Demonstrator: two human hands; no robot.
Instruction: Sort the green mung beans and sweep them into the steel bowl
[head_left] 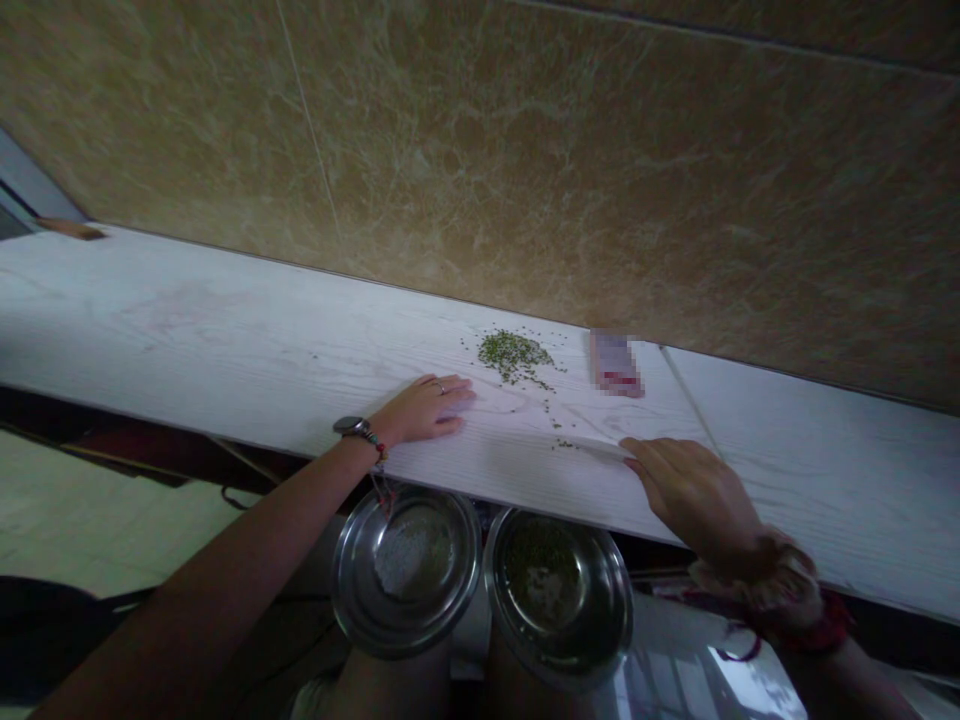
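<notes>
A heap of small green beans (514, 355), mung beans by their look, lies on the white wood-grain counter (247, 335), with a few strays trailing toward the front edge. My left hand (427, 408) rests flat on the counter just left of the heap, fingers stretched out and holding nothing. On the right, my right hand (694, 490) is closed on one end of a thin pale strip (600, 448), whose kind I cannot make out. The strip's far end reaches close to the stray beans. Below the edge, a metal bowl (621, 610) has greenish beans in its bottom.
A second metal bowl (345, 590), with something pale inside, stands left of the first above my knees. Against the tiled wall (450, 150) lies a blurred phone-like object (616, 362). A small brown wooden piece (71, 229) sits at the counter's far left.
</notes>
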